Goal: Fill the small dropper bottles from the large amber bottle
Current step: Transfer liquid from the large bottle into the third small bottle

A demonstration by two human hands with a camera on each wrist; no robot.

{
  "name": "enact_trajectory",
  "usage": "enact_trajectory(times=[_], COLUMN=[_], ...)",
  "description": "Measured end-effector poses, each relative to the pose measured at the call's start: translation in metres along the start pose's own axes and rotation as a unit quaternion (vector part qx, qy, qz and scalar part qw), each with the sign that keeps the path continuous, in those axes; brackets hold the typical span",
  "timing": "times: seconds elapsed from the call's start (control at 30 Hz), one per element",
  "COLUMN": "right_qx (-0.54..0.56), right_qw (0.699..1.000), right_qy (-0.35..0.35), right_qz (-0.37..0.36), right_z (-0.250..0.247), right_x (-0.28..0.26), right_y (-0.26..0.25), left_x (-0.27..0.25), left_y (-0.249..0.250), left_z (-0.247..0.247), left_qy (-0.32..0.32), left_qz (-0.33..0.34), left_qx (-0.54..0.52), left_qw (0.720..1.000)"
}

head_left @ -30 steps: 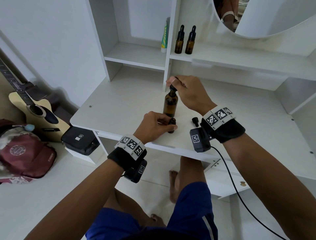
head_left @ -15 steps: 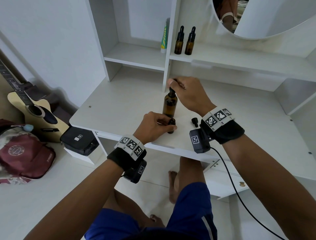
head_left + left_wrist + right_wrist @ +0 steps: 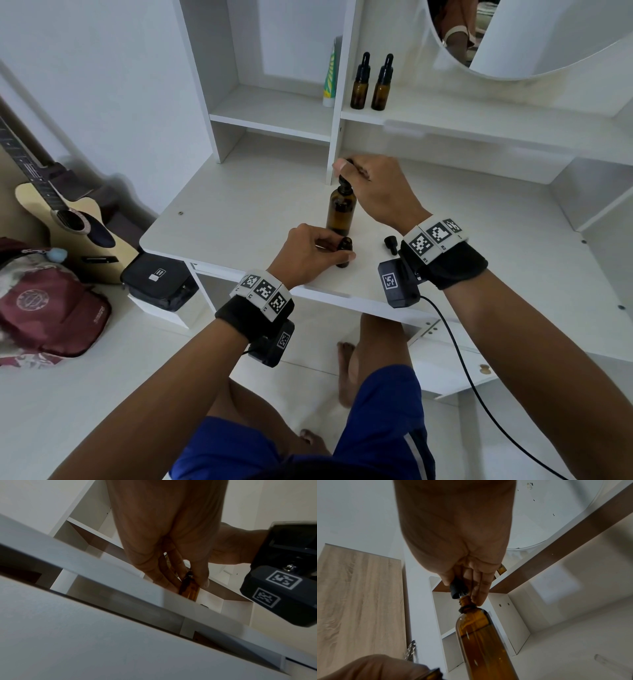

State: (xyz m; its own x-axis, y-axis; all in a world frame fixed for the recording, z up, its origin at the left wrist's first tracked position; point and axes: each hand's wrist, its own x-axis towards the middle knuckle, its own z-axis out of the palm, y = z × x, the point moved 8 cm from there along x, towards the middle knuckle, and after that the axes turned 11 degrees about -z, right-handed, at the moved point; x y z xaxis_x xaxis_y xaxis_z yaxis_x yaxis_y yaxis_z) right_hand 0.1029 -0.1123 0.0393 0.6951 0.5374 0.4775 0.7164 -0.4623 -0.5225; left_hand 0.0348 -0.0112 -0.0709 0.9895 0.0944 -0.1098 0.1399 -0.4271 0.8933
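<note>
The large amber bottle (image 3: 340, 212) (image 3: 481, 639) stands upright on the white desk (image 3: 239, 219), partly filled with liquid. My right hand (image 3: 371, 186) pinches a black dropper cap (image 3: 457, 588) just above the bottle's open neck, its glass tube reaching down inside. In front of it my left hand (image 3: 308, 255) grips a small amber dropper bottle (image 3: 344, 250) (image 3: 189, 589) that stands uncapped on the desk. A loose black cap (image 3: 391, 244) lies to the right of the small bottle.
Two capped small dropper bottles (image 3: 371, 84) stand on the upper shelf beside a green-and-white tube (image 3: 330, 77). A round mirror (image 3: 520, 37) hangs at top right. A guitar (image 3: 65, 219), a black pouch (image 3: 159, 282) and a red bag (image 3: 51, 308) are at left.
My right hand has lifted the dropper cap slightly off the large bottle's neck. The left hand and the small bottle have stayed in place.
</note>
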Motion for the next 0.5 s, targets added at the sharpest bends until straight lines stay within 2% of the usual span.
enact_trajectory(times=[0.5], right_qx=[-0.005], right_qw=[1.0], right_qy=[0.012], right_qz=[-0.005], right_z=[-0.0011], right_x=[-0.0007], right_y=[0.0002], left_x=[0.0006], left_y=[0.0], left_z=[0.0001], left_qy=[0.003], left_qz=[-0.001], left_qx=[0.005], left_qw=[1.0])
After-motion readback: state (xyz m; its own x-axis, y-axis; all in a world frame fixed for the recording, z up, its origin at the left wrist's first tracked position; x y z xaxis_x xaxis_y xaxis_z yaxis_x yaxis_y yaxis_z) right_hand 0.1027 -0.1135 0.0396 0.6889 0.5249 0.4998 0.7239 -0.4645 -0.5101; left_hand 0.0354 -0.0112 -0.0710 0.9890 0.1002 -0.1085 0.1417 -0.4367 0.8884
